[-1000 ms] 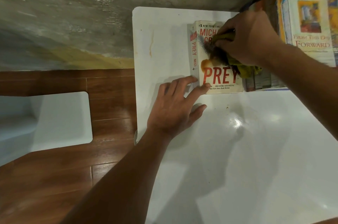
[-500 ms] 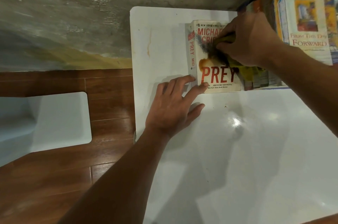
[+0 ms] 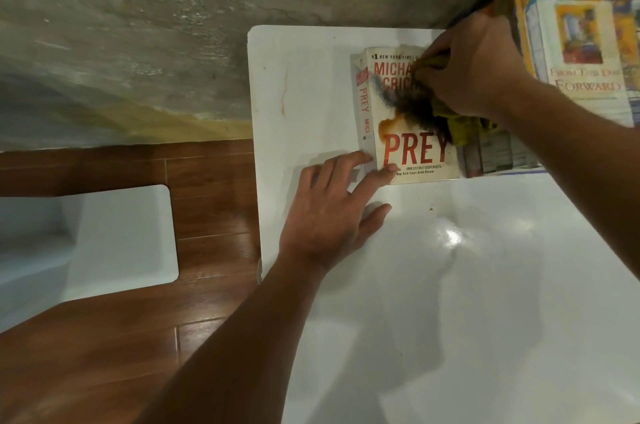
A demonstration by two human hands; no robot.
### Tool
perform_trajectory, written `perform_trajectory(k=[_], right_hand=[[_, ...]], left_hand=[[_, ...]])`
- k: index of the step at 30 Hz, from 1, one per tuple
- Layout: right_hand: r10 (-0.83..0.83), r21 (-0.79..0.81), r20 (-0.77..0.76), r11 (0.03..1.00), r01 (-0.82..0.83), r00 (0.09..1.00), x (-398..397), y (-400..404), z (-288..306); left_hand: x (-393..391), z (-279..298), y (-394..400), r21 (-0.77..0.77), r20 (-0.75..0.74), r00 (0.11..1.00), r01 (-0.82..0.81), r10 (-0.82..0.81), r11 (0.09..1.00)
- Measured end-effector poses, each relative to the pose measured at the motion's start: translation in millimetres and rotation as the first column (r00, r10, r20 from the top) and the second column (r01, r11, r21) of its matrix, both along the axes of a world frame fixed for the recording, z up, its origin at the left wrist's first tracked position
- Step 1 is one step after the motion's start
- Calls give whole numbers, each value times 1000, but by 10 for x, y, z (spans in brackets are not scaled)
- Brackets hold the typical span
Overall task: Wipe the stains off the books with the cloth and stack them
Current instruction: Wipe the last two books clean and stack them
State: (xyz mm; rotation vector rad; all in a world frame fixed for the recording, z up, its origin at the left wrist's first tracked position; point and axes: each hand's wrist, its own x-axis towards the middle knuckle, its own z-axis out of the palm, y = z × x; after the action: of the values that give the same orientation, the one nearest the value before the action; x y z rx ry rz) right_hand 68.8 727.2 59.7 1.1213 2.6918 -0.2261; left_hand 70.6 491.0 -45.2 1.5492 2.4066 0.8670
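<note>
A white paperback titled PREY (image 3: 412, 153) lies flat near the far edge of the white table (image 3: 450, 285). My right hand (image 3: 474, 66) is closed on an olive-green cloth (image 3: 460, 127) and presses it on the upper right of the cover. My left hand (image 3: 332, 212) lies flat on the table with fingers spread. Its fingertips touch the book's near left corner. A stack of books (image 3: 585, 52) with a "Forward" title on top stands at the far right.
A rough concrete wall (image 3: 173, 25) runs behind the table. Another book (image 3: 491, 156) lies flat just right of the paperback. To the left, a white stool (image 3: 114, 236) stands on a brown wooden floor (image 3: 104, 354).
My right hand with the cloth has shifted slightly up and right on the cover. My left hand has stayed at the book's corner.
</note>
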Motion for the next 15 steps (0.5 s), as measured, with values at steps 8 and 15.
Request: perform_trajectory(k=[8, 15], right_hand=[[66, 0, -53, 998, -66, 996, -238, 18, -170], [251, 169, 151, 947, -275, 956, -317, 114, -41]], left_hand=[[3, -13, -7, -6, 5, 1000, 2, -2, 1000], [5, -20, 20, 13, -11, 1000, 3, -3, 1000]])
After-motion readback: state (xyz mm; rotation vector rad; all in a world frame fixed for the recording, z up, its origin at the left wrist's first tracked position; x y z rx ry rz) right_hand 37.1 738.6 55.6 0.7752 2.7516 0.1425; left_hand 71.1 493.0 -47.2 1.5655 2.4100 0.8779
